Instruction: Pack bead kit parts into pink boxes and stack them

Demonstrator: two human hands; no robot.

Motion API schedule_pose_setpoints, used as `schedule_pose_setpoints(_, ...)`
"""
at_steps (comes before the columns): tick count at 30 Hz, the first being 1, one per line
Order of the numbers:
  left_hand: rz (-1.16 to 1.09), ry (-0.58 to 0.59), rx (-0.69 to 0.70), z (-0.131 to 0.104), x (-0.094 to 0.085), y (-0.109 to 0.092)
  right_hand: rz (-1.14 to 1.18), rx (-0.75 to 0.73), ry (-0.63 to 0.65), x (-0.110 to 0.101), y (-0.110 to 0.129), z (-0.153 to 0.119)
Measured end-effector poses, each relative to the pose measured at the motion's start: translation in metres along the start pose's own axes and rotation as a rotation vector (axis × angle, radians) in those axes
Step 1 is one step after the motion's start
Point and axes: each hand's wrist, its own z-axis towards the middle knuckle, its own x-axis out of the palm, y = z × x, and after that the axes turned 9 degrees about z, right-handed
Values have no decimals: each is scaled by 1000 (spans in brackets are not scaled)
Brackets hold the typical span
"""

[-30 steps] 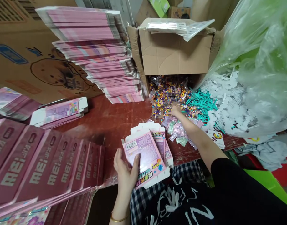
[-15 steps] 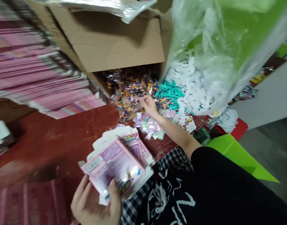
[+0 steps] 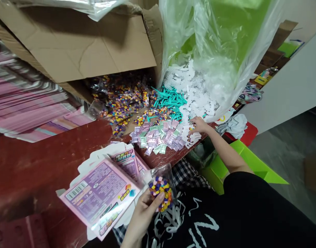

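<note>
My left hand (image 3: 146,206) pinches a clear bag of colourful beads (image 3: 161,193) between thumb and fingers, low in the middle of the view. Just left of it, pink and purple boxes (image 3: 98,196) with open white flaps lie at the table edge. My right hand (image 3: 198,124) reaches to the small printed cards (image 3: 192,139) beside the white pieces (image 3: 199,93), fingers apart. To its left are small pastel packets (image 3: 158,136) in a spread pile. Behind them lie teal sticks (image 3: 170,100) and more bags of beads (image 3: 121,103).
A cardboard box (image 3: 95,44) stands open behind the bead bags, on a red table (image 3: 51,155). Stacked pink boxes (image 3: 26,96) fill the left. Clear plastic over a green container (image 3: 240,31) rises behind; a lime green bin (image 3: 240,151) sits at the lower right.
My left hand has left the pink box and now holds a bead bag. My right hand has moved right, from the bead bags to the cards. The view has shifted to the right.
</note>
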Motion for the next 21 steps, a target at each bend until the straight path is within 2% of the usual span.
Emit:
schedule_pose_setpoints(2, 19, 19, -21, -2, 2, 0, -209, 28, 68, -4, -25, 10)
schedule_pose_setpoints(5, 14, -4, -38, 0, 2, 1, -263, -1, 35, -1, -36, 13)
schedule_pose_setpoints(11, 5, -77, -55, 7, -1, 7, -166, -12, -1, 1, -31, 17)
schedule_pose_setpoints(16, 58, -63, -4, 11, -1, 9, -28, 11, -72, -9, -36, 15)
schedule_pose_setpoints(21, -36, -72, -54, 11, 0, 7, 141, 140, -292, -37, -55, 26)
